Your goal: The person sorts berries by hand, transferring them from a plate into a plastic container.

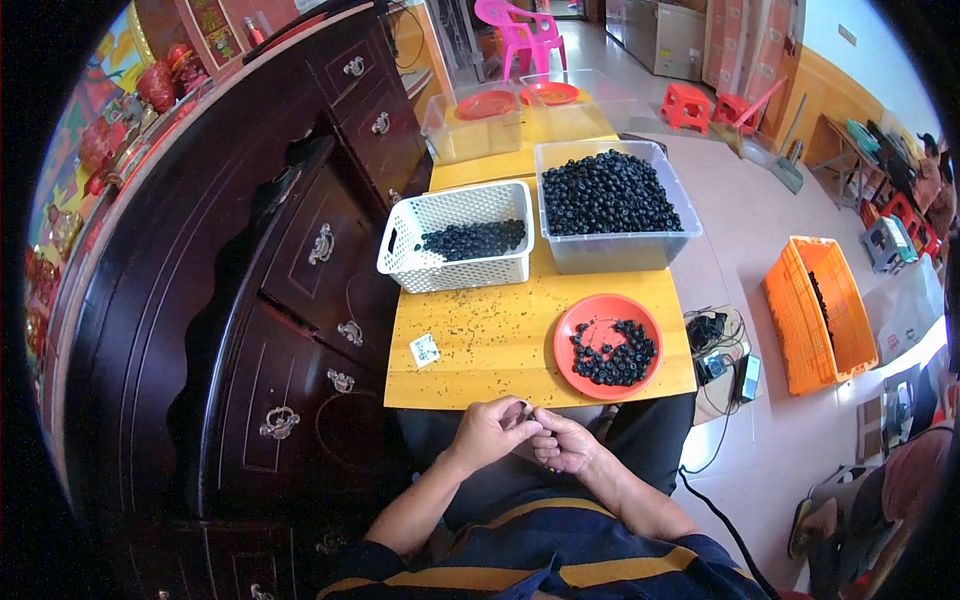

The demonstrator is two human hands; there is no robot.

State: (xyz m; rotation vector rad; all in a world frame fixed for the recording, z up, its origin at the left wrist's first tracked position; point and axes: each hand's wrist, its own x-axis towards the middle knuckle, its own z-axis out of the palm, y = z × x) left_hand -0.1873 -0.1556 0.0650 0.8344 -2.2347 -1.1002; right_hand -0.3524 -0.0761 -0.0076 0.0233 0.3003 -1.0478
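My left hand (490, 432) and my right hand (566, 445) meet in front of the table's near edge, above my lap. Both are closed, thumbs and fingertips pinched together and touching. What sits between the fingertips is too small and covered to make out. Dark spots show under the right hand's curled fingers. Closest to the hands is a red plate (592, 304), with small black round pieces (628, 360) on it, some showing a hole in the middle.
On the yellow table (480, 375) stand a white perforated basket (455, 277) and a clear bin (610, 258), both holding black pieces. Dark crumbs and a small white packet (424, 350) lie nearby. Dark cabinet (270, 350) borders the left; an orange crate (800, 340) and cables (712, 330) lie right.
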